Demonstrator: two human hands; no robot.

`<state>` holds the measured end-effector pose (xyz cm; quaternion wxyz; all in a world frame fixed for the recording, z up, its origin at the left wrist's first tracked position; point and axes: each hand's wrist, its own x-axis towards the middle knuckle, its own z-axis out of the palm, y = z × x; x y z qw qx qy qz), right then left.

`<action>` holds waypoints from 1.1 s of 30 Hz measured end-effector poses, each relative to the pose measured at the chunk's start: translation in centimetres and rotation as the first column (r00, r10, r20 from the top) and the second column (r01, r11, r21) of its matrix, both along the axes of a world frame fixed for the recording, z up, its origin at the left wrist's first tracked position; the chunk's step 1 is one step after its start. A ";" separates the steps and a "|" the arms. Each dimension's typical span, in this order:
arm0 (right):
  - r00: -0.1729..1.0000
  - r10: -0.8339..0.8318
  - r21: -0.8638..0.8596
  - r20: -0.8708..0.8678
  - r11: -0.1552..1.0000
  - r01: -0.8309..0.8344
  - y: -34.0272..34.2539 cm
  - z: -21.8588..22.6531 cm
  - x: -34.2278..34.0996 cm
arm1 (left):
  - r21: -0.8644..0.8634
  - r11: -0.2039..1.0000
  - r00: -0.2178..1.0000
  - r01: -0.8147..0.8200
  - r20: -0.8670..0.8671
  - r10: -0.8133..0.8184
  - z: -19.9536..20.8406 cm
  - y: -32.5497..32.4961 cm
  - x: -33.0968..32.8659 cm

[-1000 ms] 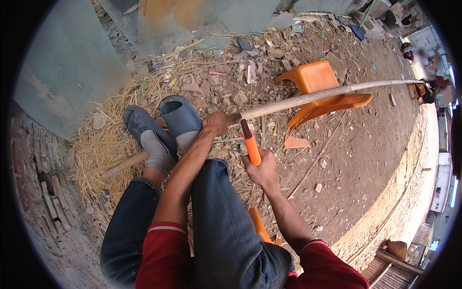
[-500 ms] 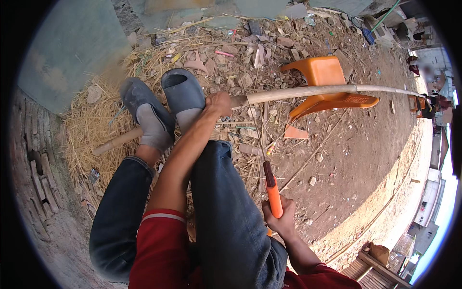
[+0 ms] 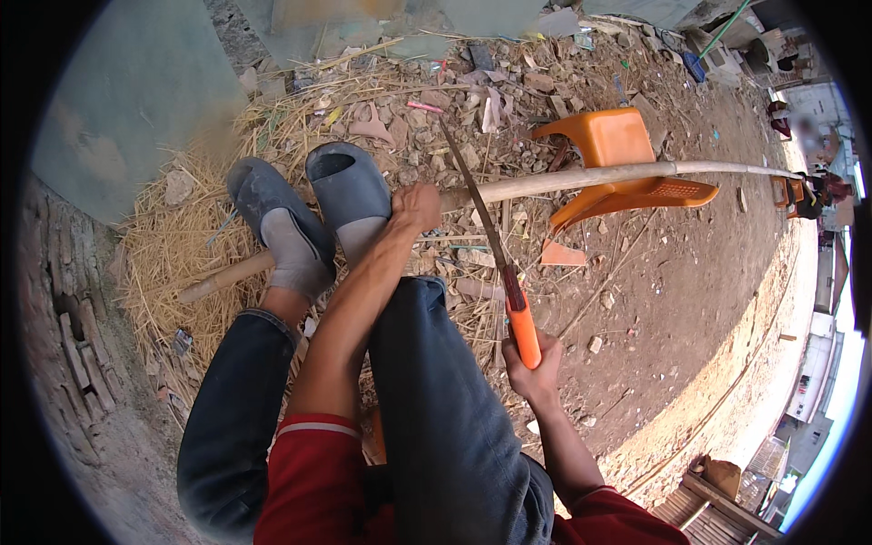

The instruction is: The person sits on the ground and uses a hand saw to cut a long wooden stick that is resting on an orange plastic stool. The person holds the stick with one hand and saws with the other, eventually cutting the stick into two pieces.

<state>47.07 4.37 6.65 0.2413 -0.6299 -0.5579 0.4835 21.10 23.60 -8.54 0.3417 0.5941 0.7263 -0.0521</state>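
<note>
A long bamboo pole [image 3: 563, 182] runs from the straw on the left, past my grey shoes [image 3: 350, 186], to the far right. My left hand [image 3: 416, 209] is wrapped round the pole just beside the right shoe. In my right hand [image 3: 534, 368] is a hand saw [image 3: 486, 222], gripped by its orange handle. The narrow dark blade slants up and crosses the pole a little to the right of my left hand. Whether its teeth touch the pole I cannot tell. An orange plastic chair piece [image 3: 613, 136] lies under the pole.
Straw [image 3: 173, 245] and rubble [image 3: 536, 82] cover the ground around my feet. A broken orange shard [image 3: 563, 254] lies near the chair. A rough wall [image 3: 73, 363] stands at the left. Bare dirt [image 3: 690, 272] stretches right, with people [image 3: 822, 186] far off.
My right hand has pushed the saw up and away from me, so more blade now reaches beyond the pole. My left hand keeps its hold on the pole.
</note>
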 end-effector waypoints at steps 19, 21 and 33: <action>0.994 0.069 0.091 0.086 0.993 -0.077 8.4 -2.3 -6.0 | -0.029 0.999 0.998 0.044 -0.034 -0.045 -0.4 -0.3 0.2; 0.994 0.053 0.014 0.094 0.998 -0.055 6.6 -2.0 -5.2 | -0.076 0.995 0.997 0.060 -0.047 -0.064 -1.0 -0.3 -0.3; 0.960 0.277 0.083 0.041 0.957 -0.279 -5.2 1.1 -2.2 | 0.035 0.999 1.000 0.027 -0.003 -0.027 -0.4 -0.5 0.9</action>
